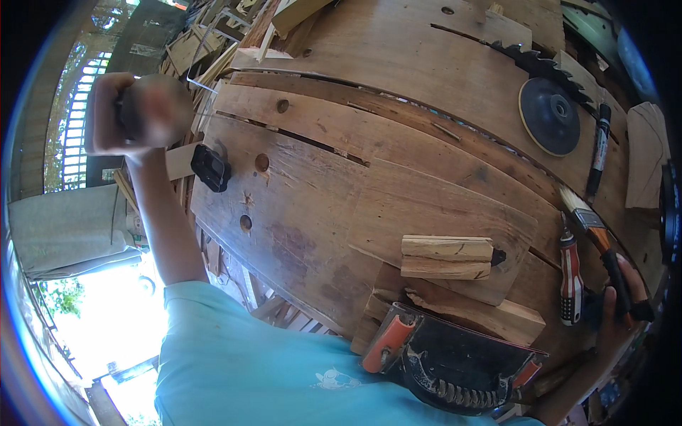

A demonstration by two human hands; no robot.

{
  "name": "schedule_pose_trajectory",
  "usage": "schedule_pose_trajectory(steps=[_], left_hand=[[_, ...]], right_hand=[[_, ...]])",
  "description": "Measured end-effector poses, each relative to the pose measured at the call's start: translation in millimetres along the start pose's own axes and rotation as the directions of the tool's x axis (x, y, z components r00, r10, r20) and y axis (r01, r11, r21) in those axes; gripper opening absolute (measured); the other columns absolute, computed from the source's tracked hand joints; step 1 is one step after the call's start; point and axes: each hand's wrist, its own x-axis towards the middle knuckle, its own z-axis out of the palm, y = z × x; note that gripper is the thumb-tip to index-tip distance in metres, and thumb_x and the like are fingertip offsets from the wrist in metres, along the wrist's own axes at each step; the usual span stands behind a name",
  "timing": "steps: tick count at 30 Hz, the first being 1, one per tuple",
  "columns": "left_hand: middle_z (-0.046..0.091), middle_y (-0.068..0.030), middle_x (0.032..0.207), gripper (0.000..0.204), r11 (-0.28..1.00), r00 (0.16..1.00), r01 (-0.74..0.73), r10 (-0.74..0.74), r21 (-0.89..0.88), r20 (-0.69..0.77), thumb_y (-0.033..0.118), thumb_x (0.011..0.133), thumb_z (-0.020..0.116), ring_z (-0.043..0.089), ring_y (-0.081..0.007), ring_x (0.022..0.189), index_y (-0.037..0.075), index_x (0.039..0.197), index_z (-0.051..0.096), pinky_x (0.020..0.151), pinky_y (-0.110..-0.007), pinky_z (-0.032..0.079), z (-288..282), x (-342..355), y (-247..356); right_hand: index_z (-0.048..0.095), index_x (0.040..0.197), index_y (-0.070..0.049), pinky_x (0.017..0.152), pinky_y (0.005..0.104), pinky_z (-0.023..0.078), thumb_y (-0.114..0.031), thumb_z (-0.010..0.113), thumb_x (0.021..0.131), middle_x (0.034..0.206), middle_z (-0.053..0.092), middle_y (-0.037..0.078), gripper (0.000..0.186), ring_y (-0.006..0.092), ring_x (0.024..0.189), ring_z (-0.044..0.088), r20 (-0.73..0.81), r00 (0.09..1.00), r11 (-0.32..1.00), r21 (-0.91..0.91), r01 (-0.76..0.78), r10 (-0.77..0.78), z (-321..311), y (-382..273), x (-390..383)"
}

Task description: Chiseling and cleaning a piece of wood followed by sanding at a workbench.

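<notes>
My left arm reaches out to the far left, off the bench edge. My left hand is closed around a rounded, dark-edged thing whose front is blurred, so I cannot make out what it is. At the right edge, my right hand is closed on the dark handle of a paintbrush with pale bristles pointing up and left. Just left of the brush, a screwdriver-like tool with a red, white and dark patterned handle lies on the wooden workbench. A small black plastic tray sits at the bench's left edge.
Closest to me is a black tool with orange end pieces. Short wood blocks lie beyond it. A round black backing pad, a toothed saw blade and a marker are at the far right. Scrap wood is piled far left.
</notes>
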Motion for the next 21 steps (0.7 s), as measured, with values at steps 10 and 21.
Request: schedule_pose_trajectory(steps=[10, 21], left_hand=[[0.05, -0.0019, 0.058, 0.045, 0.995, 0.986, 0.079, -0.087, 0.059, 0.143, 0.049, 0.086, 0.066, 0.052, -0.0167, 0.047, 0.013, 0.065, 0.051, 0.042, -0.034, 0.04, 34.8, -84.4, -6.7], [0.051, -0.0089, 0.063, 0.038, 0.978, 0.901, 0.202, -0.203, 0.044, 0.384, 0.038, 0.083, 0.073, 0.055, -0.0291, 0.054, 0.007, 0.072, 0.053, 0.053, -0.039, 0.044, 23.4, -124.5, -27.7]], right_hand=[[0.064, 0.133, 0.001, 0.09, 0.0291, 0.05, -0.022, 0.067, 0.097, 0.125, 0.067, 0.014, 0.042, 0.0173, 0.103, 0.064, 0.024, 1.0, 1.0, 0.019, 0.004, -0.004, -1.0, -4.5, 4.1], [0.065, 0.129, 0.002, 0.098, 0.0371, 0.051, -0.015, 0.065, 0.095, 0.121, 0.069, 0.02, 0.038, 0.0282, 0.111, 0.067, -0.013, 0.996, 0.996, -0.047, 0.082, -0.083, 3.2, -13.9, 8.0]])
